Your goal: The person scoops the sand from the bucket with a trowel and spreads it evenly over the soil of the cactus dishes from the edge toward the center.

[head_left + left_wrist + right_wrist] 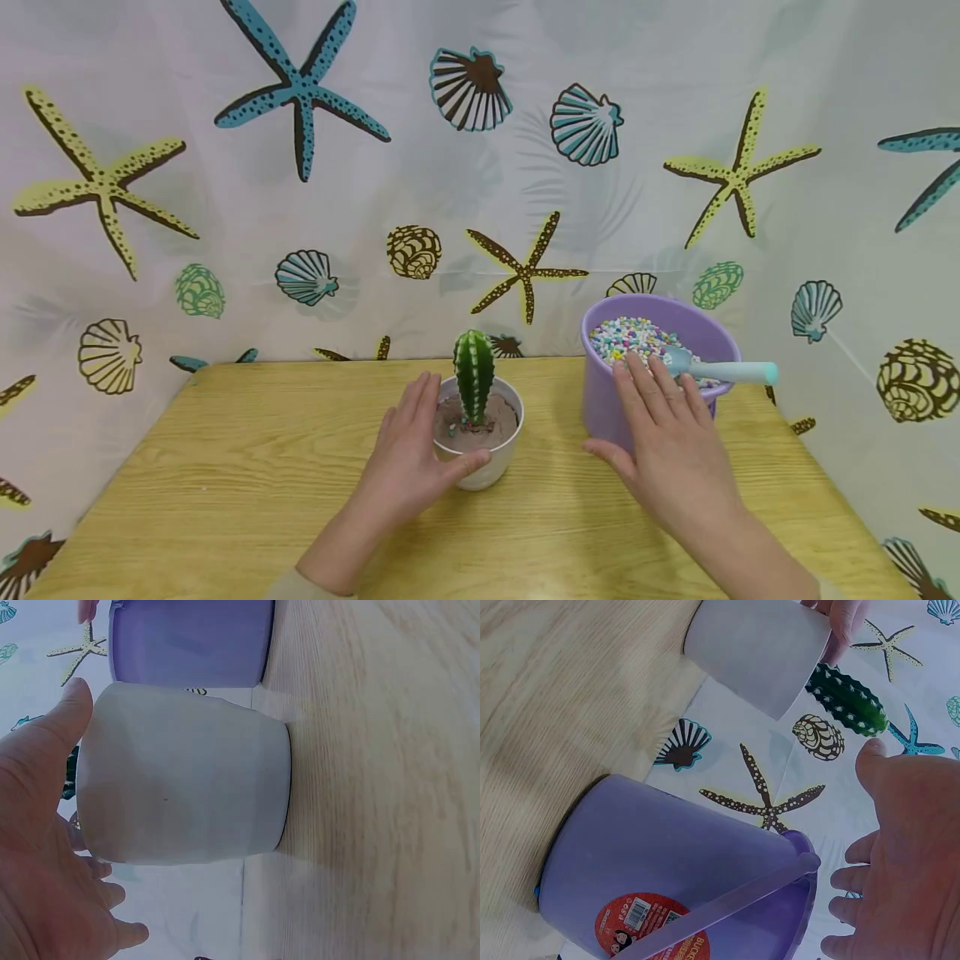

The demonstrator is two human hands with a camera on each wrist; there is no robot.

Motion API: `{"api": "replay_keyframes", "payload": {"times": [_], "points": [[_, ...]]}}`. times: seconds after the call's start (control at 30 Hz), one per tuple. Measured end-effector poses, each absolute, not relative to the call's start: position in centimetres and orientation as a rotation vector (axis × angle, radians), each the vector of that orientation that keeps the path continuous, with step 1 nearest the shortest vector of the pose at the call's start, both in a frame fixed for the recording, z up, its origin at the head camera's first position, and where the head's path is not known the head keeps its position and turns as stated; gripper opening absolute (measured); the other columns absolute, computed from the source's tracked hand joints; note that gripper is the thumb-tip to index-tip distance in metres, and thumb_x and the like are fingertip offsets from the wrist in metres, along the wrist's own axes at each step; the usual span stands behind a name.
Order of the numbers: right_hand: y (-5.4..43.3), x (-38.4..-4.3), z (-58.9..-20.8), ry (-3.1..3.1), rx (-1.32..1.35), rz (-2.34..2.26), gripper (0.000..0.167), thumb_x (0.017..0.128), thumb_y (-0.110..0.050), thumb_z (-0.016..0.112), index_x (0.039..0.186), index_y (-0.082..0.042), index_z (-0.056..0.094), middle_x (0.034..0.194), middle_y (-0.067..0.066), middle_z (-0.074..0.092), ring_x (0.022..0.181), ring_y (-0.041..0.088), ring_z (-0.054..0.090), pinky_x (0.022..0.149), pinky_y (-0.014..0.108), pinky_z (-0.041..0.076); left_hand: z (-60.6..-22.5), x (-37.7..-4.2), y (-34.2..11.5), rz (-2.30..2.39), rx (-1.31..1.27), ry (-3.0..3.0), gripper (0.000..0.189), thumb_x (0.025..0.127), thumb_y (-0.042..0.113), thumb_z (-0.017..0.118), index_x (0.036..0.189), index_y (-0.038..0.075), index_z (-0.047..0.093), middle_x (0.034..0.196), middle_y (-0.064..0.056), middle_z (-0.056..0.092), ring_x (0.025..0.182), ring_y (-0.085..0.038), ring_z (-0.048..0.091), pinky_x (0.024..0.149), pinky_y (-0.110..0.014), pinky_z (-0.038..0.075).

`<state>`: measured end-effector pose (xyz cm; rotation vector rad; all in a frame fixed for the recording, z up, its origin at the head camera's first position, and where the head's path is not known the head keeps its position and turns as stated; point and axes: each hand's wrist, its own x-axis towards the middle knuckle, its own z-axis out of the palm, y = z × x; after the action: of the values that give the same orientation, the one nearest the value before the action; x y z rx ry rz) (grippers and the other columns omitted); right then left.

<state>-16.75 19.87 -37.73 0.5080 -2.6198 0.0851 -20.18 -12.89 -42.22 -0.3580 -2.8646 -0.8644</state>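
On wooden table (225,483) | left hand (408,454), uncurled, flanks cactus pot (184,776), perhaps steadying it | right hand (675,442), extended, empty, near purple bucket (609,408) | scoop (723,372) presumably within reach

Premises: a curtained-off work spot; whether in a home or a studio cannot be determined. Evidence: pale cloth (247,208) printed with starfish (302,87) and shells (480,75) encloses the wood-grain tabletop (247,475) at the back and both sides. The cactus (473,379) and bucket (602,408) on it are household-type articles.
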Motion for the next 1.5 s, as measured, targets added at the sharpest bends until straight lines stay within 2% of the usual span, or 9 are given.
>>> {"api": "replay_keyframes", "payload": {"times": [0.23, 0.3, 0.47, 0.7, 0.8, 0.93, 1.0, 1.23, 1.5], "points": [[20.3, -17.0, -37.5, -2.601, 0.514, 0.077, 0.104, 0.106, -0.082, 0.018, 0.172, -0.003, 0.035, 0.178, 0.019, 0.031, 0.165, 0.040, 0.024, 0.132, 0.063, 0.019, -42.3, -20.4, -12.8, -0.893, -0.350, -2.861, 0.130, 0.091, 0.072, 0.081, 0.176, 0.002, 0.012, 0.182, -0.022, 0.014, 0.167, -0.044, 0.015, 0.133, -0.065, 0.009], [20.4, -17.0, -37.5, -2.588, 0.514, 0.071, 0.104, 0.106, -0.081, 0.018, 0.172, -0.003, 0.036, 0.177, 0.019, 0.033, 0.165, 0.040, 0.025, 0.132, 0.063, 0.019, -42.3, -20.5, -12.7, -0.911, -0.348, -2.864, 0.130, 0.090, 0.071, 0.081, 0.176, 0.003, 0.012, 0.182, -0.022, 0.013, 0.167, -0.045, 0.014, 0.133, -0.064, 0.010], [20.9, -17.2, -37.3, -2.555, 0.513, 0.083, 0.098, 0.108, -0.078, 0.032, 0.171, -0.003, 0.036, 0.176, 0.020, 0.035, 0.164, 0.041, 0.026, 0.133, 0.061, 0.017, -42.6, -20.7, -12.7, -0.968, -0.356, -2.863, 0.130, 0.091, 0.071, 0.081, 0.176, 0.002, 0.011, 0.182, -0.022, 0.010, 0.165, -0.049, 0.015, 0.131, -0.068, 0.015], [22.1, -17.5, -36.7, -2.530, 0.484, 0.092, 0.103, 0.106, -0.082, 0.021, 0.171, -0.003, 0.036, 0.175, 0.020, 0.038, 0.163, 0.043, 0.029, 0.134, 0.059, 0.014, -42.6, -21.0, -12.6, -1.020, -0.372, -2.849, 0.130, 0.090, 0.073, 0.080, 0.176, 0.002, 0.013, 0.180, -0.025, 0.017, 0.163, -0.051, 0.021, 0.126, -0.072, 0.027], [22.7, -17.5, -36.2, -2.555, 0.458, 0.078, 0.100, 0.107, -0.080, 0.033, 0.172, -0.004, 0.035, 0.175, 0.020, 0.036, 0.164, 0.042, 0.025, 0.135, 0.058, 0.011, -42.7, -21.0, -12.6, -1.043, -0.367, -2.849, 0.130, 0.091, 0.072, 0.081, 0.176, 0.001, 0.013, 0.179, -0.025, 0.019, 0.163, -0.051, 0.023, 0.125, -0.071, 0.031], [23.6, -17.5, -35.5, -2.600, 0.414, 0.048, 0.095, 0.107, -0.068, 0.058, 0.173, -0.005, 0.032, 0.177, 0.021, 0.033, 0.166, 0.042, 0.022, 0.135, 0.058, 0.007, -42.7, -21.1, -12.4, -1.068, -0.357, -2.840, 0.128, 0.091, 0.069, 0.082, 0.175, 0.001, 0.014, 0.178, -0.027, 0.020, 0.162, -0.051, 0.025, 0.124, -0.070, 0.033], [24.0, -17.6, -35.3, -2.615, 0.391, 0.039, 0.095, 0.106, -0.062, 0.065, 0.173, -0.005, 0.031, 0.177, 0.021, 0.032, 0.166, 0.042, 0.021, 0.135, 0.059, 0.005, -42.7, -21.2, -12.3, -1.078, -0.355, -2.833, 0.128, 0.091, 0.068, 0.083, 0.175, 0.000, 0.015, 0.178, -0.027, 0.021, 0.161, -0.051, 0.026, 0.124, -0.070, 0.033], [25.6, -17.7, -34.8, -2.637, 0.335, 0.079, 0.095, 0.105, -0.055, 0.071, 0.173, -0.004, 0.031, 0.177, 0.022, 0.030, 0.166, 0.043, 0.020, 0.134, 0.061, 0.000, -42.8, -21.4, -12.2, -1.086, -0.351, -2.826, 0.127, 0.091, 0.067, 0.084, 0.175, 0.000, 0.017, 0.176, -0.028, 0.023, 0.159, -0.053, 0.031, 0.122, -0.071, 0.036], [27.3, -18.1, -34.5, -2.624, 0.297, 0.064, 0.092, 0.107, -0.054, 0.069, 0.173, -0.002, 0.031, 0.176, 0.025, 0.032, 0.164, 0.046, 0.022, 0.134, 0.061, 0.002, -42.8, -21.7, -12.0, -1.146, -0.345, -2.835, 0.130, 0.089, 0.068, 0.086, 0.175, 0.001, 0.015, 0.176, -0.028, 0.020, 0.157, -0.053, 0.035, 0.120, -0.070, 0.040]]}}
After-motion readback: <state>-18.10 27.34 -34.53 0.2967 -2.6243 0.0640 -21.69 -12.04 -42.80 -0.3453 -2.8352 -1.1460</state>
